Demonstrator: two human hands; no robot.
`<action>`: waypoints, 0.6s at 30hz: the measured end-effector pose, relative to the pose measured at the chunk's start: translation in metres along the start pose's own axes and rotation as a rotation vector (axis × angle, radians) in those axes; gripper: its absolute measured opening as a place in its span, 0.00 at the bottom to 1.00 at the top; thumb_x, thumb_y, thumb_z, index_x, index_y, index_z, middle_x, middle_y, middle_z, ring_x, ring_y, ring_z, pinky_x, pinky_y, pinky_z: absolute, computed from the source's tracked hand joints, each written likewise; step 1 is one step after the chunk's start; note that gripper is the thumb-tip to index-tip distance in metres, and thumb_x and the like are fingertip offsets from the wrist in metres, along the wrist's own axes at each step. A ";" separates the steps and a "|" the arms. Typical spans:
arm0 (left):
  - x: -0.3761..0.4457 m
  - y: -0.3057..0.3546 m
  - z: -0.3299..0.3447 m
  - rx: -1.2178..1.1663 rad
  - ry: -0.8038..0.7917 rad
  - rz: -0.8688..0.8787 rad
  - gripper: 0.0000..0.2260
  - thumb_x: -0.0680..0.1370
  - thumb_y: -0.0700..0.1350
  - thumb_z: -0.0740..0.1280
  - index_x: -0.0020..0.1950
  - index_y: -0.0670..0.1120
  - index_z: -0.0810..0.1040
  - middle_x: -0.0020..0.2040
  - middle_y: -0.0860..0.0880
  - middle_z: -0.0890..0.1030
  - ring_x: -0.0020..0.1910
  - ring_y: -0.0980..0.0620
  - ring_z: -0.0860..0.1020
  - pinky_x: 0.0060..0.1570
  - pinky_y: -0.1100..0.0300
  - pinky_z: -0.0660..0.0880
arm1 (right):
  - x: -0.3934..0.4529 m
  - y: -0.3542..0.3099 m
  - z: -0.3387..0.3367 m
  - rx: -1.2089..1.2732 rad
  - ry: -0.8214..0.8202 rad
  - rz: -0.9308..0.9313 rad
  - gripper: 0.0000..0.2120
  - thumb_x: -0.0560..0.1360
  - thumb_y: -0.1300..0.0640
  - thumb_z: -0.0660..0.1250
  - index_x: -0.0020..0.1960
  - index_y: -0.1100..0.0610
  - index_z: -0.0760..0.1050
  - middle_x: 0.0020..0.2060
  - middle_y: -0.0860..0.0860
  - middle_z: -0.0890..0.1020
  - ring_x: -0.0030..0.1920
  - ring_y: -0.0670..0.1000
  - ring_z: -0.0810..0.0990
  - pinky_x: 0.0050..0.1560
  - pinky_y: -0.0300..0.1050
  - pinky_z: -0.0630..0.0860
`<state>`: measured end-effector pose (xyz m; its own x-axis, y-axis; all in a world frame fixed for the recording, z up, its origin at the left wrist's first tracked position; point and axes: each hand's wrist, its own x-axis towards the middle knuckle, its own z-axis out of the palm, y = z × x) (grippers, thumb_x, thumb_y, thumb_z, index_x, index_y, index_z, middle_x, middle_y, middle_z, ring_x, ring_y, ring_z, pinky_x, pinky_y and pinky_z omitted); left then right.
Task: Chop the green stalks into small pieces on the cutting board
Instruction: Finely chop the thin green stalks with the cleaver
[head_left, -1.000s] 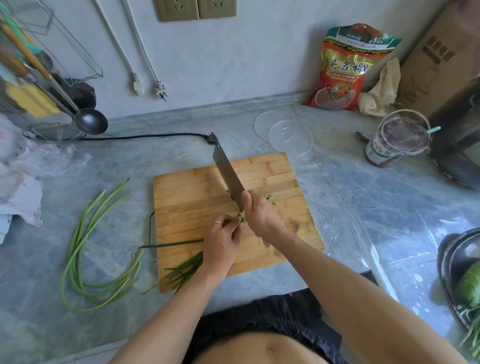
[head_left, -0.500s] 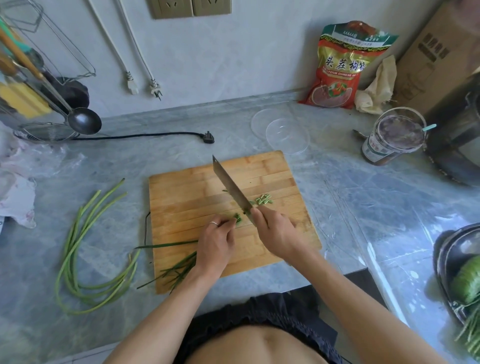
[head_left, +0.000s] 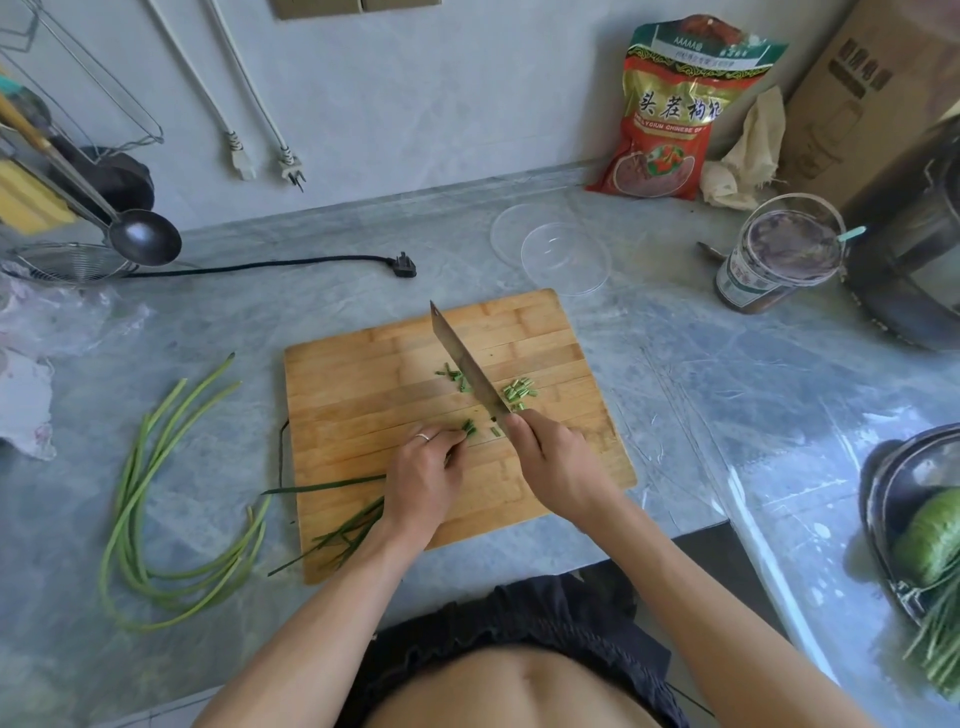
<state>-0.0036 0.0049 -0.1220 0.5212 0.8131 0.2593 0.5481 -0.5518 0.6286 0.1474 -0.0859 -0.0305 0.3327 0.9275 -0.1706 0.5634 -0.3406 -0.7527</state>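
A wooden cutting board lies on the grey counter. My left hand grips a bunch of thin green stalks on it; their cut ends stick out past my fingertips. My right hand grips the handle of a cleaver, whose blade angles up and to the left over the board. Small chopped pieces lie on both sides of the blade. A second bundle of long curved stalks rests on the counter, left of the board.
A black plug and cord lie behind the board, clear lids to its back right. A jar, a red snack bag and a dark appliance stand at the right. A bowl with greens sits at the right edge.
The cleaver has moved a little right and its tip has dropped toward the board. More chopped pieces now lie beside the blade. My left hand keeps holding the stalks.
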 end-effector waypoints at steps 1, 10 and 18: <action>0.000 0.000 0.000 -0.009 0.004 0.000 0.05 0.73 0.36 0.75 0.48 0.41 0.86 0.45 0.48 0.85 0.46 0.48 0.82 0.45 0.57 0.79 | -0.002 0.000 0.001 -0.007 -0.006 0.001 0.20 0.84 0.49 0.52 0.39 0.59 0.67 0.27 0.51 0.69 0.27 0.49 0.64 0.29 0.42 0.62; -0.002 -0.001 0.000 -0.023 0.063 0.062 0.05 0.72 0.35 0.75 0.46 0.41 0.86 0.43 0.49 0.86 0.44 0.49 0.82 0.44 0.61 0.77 | -0.009 0.000 0.007 -0.022 -0.070 0.011 0.18 0.83 0.48 0.52 0.35 0.51 0.63 0.25 0.49 0.67 0.25 0.47 0.62 0.27 0.39 0.60; -0.005 0.004 -0.003 -0.050 0.045 0.039 0.08 0.71 0.31 0.74 0.48 0.40 0.85 0.45 0.47 0.85 0.45 0.49 0.81 0.47 0.66 0.73 | -0.022 -0.006 0.015 -0.023 -0.102 0.007 0.18 0.83 0.48 0.51 0.37 0.53 0.63 0.27 0.57 0.69 0.27 0.51 0.63 0.28 0.48 0.61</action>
<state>-0.0057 -0.0005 -0.1191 0.5111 0.7994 0.3159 0.4938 -0.5739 0.6533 0.1250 -0.1020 -0.0315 0.2588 0.9355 -0.2406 0.5790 -0.3496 -0.7366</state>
